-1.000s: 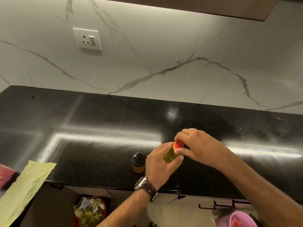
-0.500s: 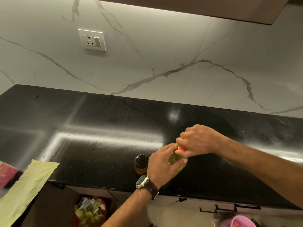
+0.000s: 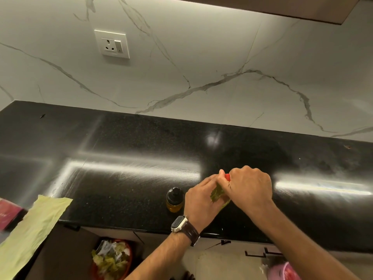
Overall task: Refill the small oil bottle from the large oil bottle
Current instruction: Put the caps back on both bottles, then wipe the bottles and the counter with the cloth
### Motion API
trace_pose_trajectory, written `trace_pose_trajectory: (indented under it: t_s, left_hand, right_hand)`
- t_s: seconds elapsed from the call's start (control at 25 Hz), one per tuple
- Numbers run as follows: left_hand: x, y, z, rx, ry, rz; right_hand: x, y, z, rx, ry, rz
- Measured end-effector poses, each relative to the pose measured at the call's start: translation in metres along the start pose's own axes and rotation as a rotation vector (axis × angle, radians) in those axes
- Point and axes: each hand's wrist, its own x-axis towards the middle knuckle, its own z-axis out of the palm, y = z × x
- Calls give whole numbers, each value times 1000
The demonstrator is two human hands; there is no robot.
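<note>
- The left hand [image 3: 202, 201] grips the large oil bottle [image 3: 217, 196] at the counter's [image 3: 121, 188] near edge; right hand [image 3: 249, 187] fingers curl tight round its red cap [image 3: 227, 177].
- Small oil bottle [image 3: 174, 199] waits capped just left. Judging by this, no pouring yet: it's early.

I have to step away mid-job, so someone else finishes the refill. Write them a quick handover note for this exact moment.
Left hand grips the large oil bottle around its body, at the counter's front edge.
Right hand has its grip closed over the red cap; the cap is on the bottle.
Small oil bottle stands upright just left of the left hand, its black top on, some oil inside.
Done: both bottles placed.
Left: open both, pour, recap.
</note>
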Motion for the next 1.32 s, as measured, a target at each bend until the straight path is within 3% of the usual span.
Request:
trace_pose_trajectory:
  t_s: [0.64, 0.8, 0.92, 1.0, 1.16, 1.24, 1.32]
  left_hand:
    - [-6, -12, 0, 45, -59, 17]
    - [-54, -28, -8, 25, 57, 20]
    - [-110, -84, -37, 120, 240, 74]
    - [-130, -131, -70, 252, 294, -37]
    - [-123, -203, -122, 563, -53, -408]
    - [-116, -230, -132, 643, -205, -460]
    - [-111, -251, -138, 695, -286, -473]
  right_hand:
    - [-16, -5, 9, 237, 65, 147]
    - [-23, -8, 17, 254, 55, 155]
    - [-29, -6, 17, 356, 58, 157]
    - [-35, -9, 18, 435, 72, 177]
    - [-62, -16, 30, 428, -64, 360]
    - [-82, -20, 38, 370, -134, 479]
    - [-104, -38, 48, 453, -132, 426]
